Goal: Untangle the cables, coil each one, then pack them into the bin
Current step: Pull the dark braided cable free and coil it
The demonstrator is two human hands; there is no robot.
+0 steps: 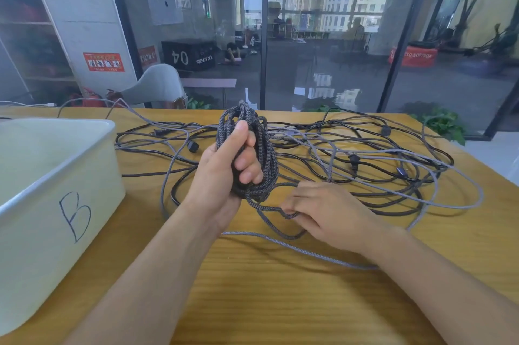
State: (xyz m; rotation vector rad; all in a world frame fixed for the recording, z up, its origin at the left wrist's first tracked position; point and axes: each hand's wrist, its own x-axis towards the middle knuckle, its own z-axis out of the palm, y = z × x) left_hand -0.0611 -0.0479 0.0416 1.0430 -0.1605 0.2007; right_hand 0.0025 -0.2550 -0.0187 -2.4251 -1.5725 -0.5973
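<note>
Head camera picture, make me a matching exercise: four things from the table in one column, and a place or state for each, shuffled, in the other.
Things:
1. coil
2. bin
3. right hand
4. loose cables

States:
A. spread tangled over the table
B. held up in the left hand
C. pinches a braided strand low by the table
D. stands at the left, marked B

Pairs: 1-B, 2-D, 3-C, 4-A

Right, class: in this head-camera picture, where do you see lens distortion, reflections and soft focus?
Head view: the wide lens bows the wooden table edge and leans the window frames outward; the glass wall carries mirrored reflections, reversed lettering included; the room behind is soft, while the left hand gripping the braided cable coil, the right hand and the white bin are fairly sharp.
</note>
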